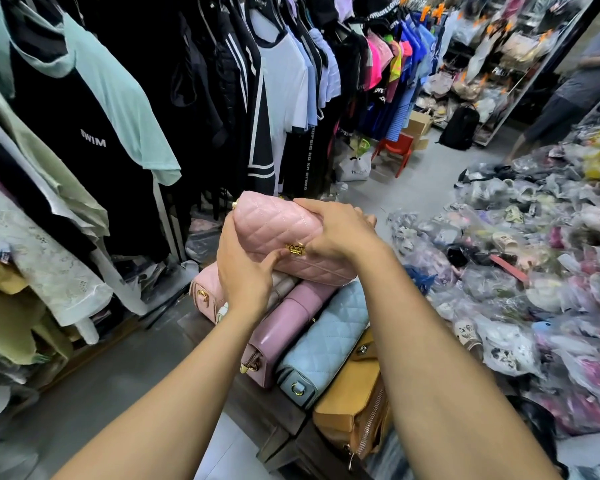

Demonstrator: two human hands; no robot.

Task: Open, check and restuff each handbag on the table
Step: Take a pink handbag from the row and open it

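Progress: judging by the shut flap, the pink quilted handbag (274, 230) is at its opening step, or just fastened; which one cannot be told. At least four more bags lie below it, all closed, and nothing shows which of them are checked.
Hanging clothes (153, 98): a dense rack to the left of and behind the pink quilted handbag.
Plastic-wrapped goods (516, 271): a big heap to the right of it.
Table (267, 410): dark top below it, carrying the row of bags.
Tan handbag (354, 393): below it, nearest the person, a zip on its side.
Light blue quilted handbag (326, 341): below it, touching the tan one.
Mauve handbag (284, 327): right under it, beside the blue one.
Pale pink handbag (205, 289): under its left end.
Pink quilted handbag, look: soft diamond-stitched leather, plump and rounded as if stuffed, lifted just above the row and tilted.
Right hand (333, 230): grips its right top, fingers close together and curled over the far side.
Left hand (245, 268): cups its left end, fingers together, curled along the front edge towards the clasp.
Gold clasp (296, 250): on the flap's front edge, between both hands, apparently fastened.
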